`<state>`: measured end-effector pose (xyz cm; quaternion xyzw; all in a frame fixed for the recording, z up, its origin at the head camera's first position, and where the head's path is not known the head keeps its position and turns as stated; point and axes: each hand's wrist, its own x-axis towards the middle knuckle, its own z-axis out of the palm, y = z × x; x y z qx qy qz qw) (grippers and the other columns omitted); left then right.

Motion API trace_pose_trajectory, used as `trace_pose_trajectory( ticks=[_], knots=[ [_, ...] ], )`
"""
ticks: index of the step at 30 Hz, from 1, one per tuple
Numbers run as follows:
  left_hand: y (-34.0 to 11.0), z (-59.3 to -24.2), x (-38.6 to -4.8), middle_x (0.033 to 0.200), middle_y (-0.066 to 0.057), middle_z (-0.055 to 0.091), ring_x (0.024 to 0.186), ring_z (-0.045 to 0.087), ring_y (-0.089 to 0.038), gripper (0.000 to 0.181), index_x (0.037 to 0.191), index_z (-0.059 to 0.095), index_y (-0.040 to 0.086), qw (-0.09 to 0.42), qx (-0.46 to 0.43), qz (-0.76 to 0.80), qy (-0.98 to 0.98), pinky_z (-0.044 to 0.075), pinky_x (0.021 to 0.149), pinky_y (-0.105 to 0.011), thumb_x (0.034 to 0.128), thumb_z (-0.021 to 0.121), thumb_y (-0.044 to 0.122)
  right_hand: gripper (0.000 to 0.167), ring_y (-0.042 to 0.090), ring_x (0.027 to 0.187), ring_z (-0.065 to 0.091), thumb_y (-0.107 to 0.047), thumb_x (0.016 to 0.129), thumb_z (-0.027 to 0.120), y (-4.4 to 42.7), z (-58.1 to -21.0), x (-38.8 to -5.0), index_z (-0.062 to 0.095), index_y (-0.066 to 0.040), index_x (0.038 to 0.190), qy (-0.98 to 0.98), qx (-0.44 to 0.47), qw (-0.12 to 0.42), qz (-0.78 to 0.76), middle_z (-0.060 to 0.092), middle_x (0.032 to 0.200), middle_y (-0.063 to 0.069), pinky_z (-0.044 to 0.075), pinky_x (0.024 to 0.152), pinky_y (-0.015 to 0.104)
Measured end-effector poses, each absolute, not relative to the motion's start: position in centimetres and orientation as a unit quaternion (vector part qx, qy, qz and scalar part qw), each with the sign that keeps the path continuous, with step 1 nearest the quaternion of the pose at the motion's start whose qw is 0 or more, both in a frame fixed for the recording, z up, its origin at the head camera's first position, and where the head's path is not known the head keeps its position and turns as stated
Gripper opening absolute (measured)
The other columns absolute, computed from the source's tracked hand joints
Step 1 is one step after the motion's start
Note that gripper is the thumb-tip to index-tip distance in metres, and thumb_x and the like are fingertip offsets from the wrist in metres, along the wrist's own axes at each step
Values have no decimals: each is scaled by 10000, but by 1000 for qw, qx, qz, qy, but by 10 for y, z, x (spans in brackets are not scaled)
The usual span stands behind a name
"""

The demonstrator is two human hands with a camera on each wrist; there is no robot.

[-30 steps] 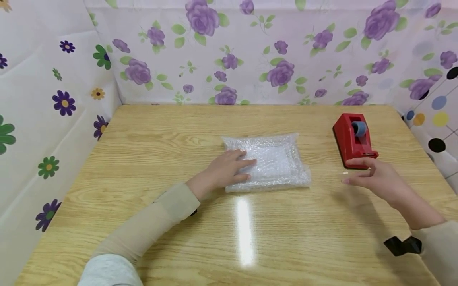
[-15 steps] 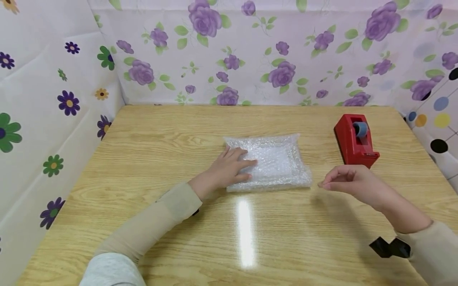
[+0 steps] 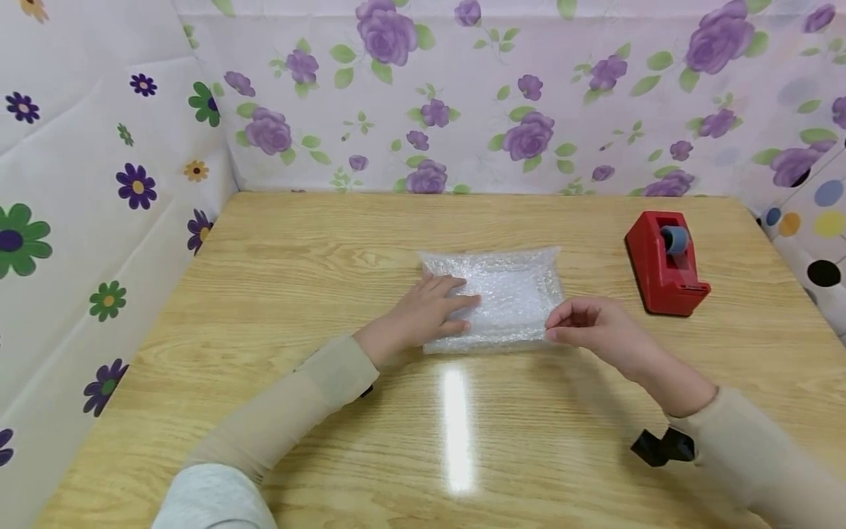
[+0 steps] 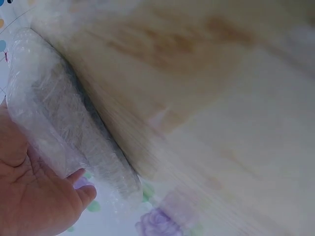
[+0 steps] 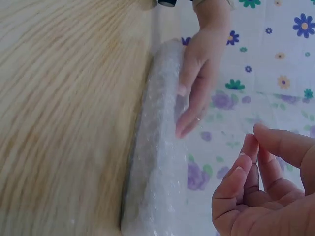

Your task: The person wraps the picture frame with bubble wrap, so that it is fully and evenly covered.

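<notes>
A flat parcel in clear bubble wrap lies on the wooden table, with something pale inside. My left hand rests on its left part, fingers spread; the left wrist view has that palm beside the wrap's edge. At the parcel's right front corner, my right hand has thumb and forefinger pinched together. The right wrist view gives the pinch of this right hand above the wrap; what looks like a small piece of clear tape is between the tips, hardly visible now. A red tape dispenser stands to the right.
A roll of tape sits in the dispenser. Flowered sheeting rises behind the table's far edge, and more patterned sheeting lines the left side. Black wrist-camera mounts hang under the right sleeve.
My right hand has moved left from beside the tape dispenser to the parcel's right corner, its thumb and forefinger closing together. The left hand has stayed on the parcel.
</notes>
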<state>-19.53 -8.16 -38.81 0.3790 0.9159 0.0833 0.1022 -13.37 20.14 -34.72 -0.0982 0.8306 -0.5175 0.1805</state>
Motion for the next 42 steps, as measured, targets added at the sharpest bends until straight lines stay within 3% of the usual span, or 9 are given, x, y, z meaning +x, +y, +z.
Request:
trace_pose_trajectory(
  ticks=[8,15,26,42],
  knots=[
    [-81,-388,-195,1540,-110,281,1430,225,-293,514,1457,391,245,106,375,81,917,88,1195,-517,984,452,437,215,92,645,500,-109,836,716,177,-362,-138,631,37,968,811,-86,220,-535,639,781,-4,431,521,226],
    [-81,-388,-196,1546,-98,273,1432,220,-288,518,1462,379,260,107,372,77,919,89,1200,-495,985,442,451,181,79,532,432,-91,845,700,164,-373,-144,633,40,951,816,-75,214,-532,612,728,-5,369,439,210],
    [-80,-386,-195,1542,-96,281,1428,233,-286,521,1459,384,266,110,366,76,921,100,1199,-496,978,454,452,128,105,505,515,-61,878,659,158,-376,-154,626,34,958,835,-62,200,-509,614,743,75,425,403,243],
    [-81,-387,-195,1545,-96,274,1432,225,-282,524,1460,383,261,112,368,85,919,94,1201,-489,978,456,452,134,150,526,565,-89,871,670,156,-381,-165,620,-8,965,859,-51,194,-472,613,824,72,454,401,290]
  ],
)
